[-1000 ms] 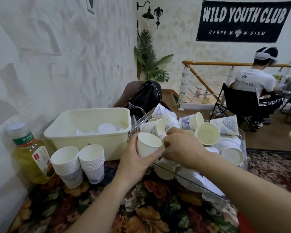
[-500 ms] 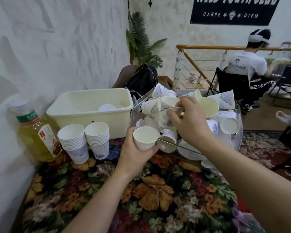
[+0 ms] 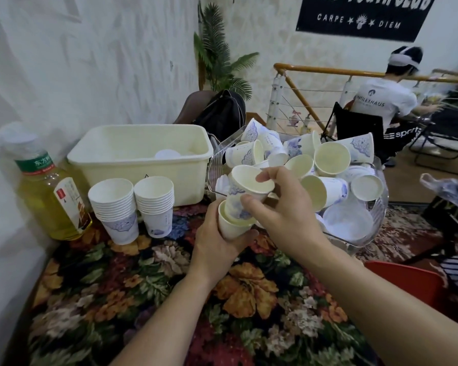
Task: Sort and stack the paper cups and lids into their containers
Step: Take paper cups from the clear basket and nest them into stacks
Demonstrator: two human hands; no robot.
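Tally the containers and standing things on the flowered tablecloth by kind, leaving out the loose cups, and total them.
Cup stacks: 2
Cream tub: 1
Clear bin: 1
Bottle: 1
Total: 5

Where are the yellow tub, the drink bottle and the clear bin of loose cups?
yellow tub (image 3: 146, 175), head view, front wall.
drink bottle (image 3: 41, 196), head view, middle of its body.
clear bin (image 3: 381, 207), head view, right side wall.

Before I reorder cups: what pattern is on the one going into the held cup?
White with a blue ornamental print, per the head view.
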